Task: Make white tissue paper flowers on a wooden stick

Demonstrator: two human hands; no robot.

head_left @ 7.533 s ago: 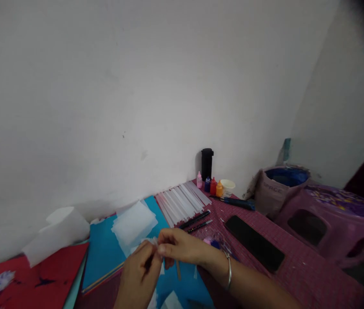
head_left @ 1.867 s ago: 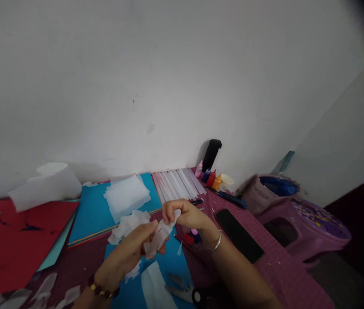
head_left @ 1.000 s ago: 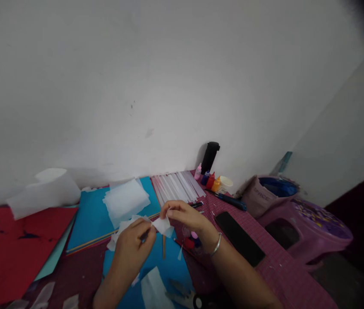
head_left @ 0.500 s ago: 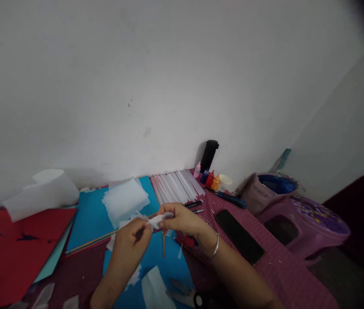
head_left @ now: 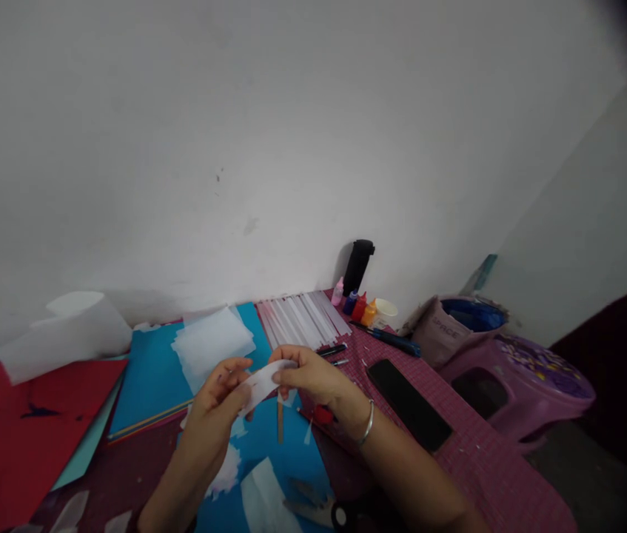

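Observation:
My left hand and my right hand hold a small piece of white tissue paper between them, each pinching one end above a blue sheet. A thin wooden stick hangs down below the paper near my right fingers. A silver bangle sits on my right wrist. A stack of white tissue squares lies just beyond my left hand. Scissors rest near my right forearm.
White strips lie in a row by the wall. Small paint bottles, a cup and a black flask stand behind them. A black phone, pens, a tissue roll, red paper and a purple stool surround me.
The tissue piece, bunched between my fingertips half a second ago, is now stretched out longer between both hands. My left hand has turned palm up a little.

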